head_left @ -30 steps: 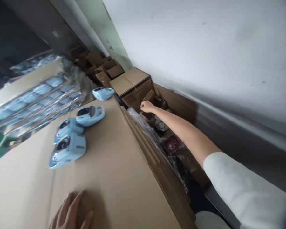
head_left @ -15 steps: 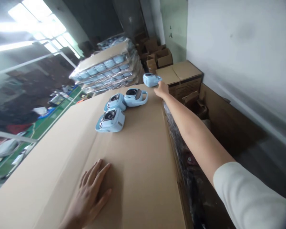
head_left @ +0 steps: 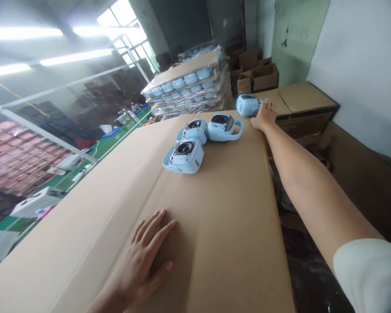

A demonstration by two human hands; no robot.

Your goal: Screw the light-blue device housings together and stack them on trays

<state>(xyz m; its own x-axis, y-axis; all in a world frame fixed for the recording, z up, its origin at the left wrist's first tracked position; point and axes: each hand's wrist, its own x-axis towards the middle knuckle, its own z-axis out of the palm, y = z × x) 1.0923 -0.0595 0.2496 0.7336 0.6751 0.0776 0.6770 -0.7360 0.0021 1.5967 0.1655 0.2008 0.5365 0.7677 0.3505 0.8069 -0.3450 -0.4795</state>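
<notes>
Brown cardboard sheet [head_left: 234,208] carries four light-blue speakers [head_left: 187,161], three clustered, one far speaker [head_left: 246,105] at its edge; the left hand [head_left: 140,261] lies flat, holding nothing; the right hand [head_left: 265,116] partly hides that one, its grip I cannot tell

A white wall [head_left: 361,69] filled the upper right, next to a pale green door [head_left: 298,48] with a metal handle [head_left: 283,43]. Open boxes [head_left: 265,78] were heaped near the door. At upper left, a bright window [head_left: 125,15] and glowing ceiling tubes [head_left: 76,57] shone. Below them showed a white frame [head_left: 48,135] and a strip of green floor [head_left: 112,143].
</notes>
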